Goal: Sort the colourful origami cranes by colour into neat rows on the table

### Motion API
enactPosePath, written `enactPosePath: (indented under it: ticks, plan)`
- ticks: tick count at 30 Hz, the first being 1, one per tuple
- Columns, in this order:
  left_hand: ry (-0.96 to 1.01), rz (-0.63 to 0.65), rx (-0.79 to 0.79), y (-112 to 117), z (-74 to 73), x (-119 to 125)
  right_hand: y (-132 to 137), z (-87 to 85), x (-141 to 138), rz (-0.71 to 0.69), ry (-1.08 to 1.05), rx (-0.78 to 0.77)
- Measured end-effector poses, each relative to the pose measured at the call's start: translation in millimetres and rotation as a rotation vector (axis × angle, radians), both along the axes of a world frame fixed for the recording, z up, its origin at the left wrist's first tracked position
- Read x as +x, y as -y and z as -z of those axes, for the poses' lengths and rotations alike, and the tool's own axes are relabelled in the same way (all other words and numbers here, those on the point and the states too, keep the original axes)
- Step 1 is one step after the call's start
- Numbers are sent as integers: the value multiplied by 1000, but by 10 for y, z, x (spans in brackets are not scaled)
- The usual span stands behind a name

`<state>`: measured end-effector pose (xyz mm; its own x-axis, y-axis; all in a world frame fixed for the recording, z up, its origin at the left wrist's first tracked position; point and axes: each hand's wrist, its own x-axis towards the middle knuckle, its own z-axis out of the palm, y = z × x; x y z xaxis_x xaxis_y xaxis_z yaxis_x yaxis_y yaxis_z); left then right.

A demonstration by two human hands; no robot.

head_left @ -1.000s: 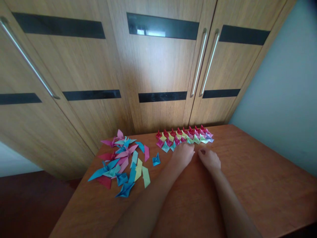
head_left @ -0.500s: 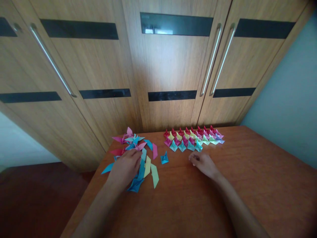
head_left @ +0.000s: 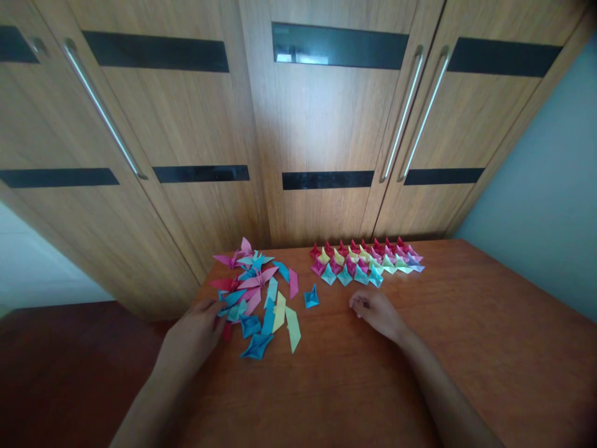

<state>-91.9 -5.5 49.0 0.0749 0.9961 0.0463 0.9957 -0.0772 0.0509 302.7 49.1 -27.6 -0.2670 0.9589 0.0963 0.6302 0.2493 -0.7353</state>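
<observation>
A loose pile of folded paper pieces (head_left: 256, 298) in blue, pink, red, teal and yellow lies at the left of the wooden table (head_left: 373, 373). My left hand (head_left: 191, 339) rests at the pile's left edge, fingers curled over a red piece and a blue piece. Neat rows of small folded paper pieces (head_left: 366, 261) stand at the table's far edge. One single blue folded piece (head_left: 311, 297) sits between pile and rows. My right hand (head_left: 377, 311) lies on the table just below the rows, fingers loosely curled, nothing seen in it.
Wooden wardrobe doors (head_left: 321, 124) with long metal handles stand right behind the table. A pale wall (head_left: 550, 199) is at the right. The table's left edge drops to a dark floor (head_left: 69, 373).
My left hand moved from the rows at the far edge across to the loose pile, then slid to the pile's left edge. My right hand drew back slightly toward me.
</observation>
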Motion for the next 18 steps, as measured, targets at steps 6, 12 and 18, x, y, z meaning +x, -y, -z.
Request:
enactPosePath:
  ticks: [6, 12, 18]
  plan:
    - [-12, -15, -32, 23, 48, 4, 4, -20, -8, -2, 26, 0]
    - [42, 4, -69, 8, 75, -29, -11, 7, -5, 2, 29, -6]
    - [105, 3, -25, 10, 62, -31, -7, 20, -12, -5, 37, 7]
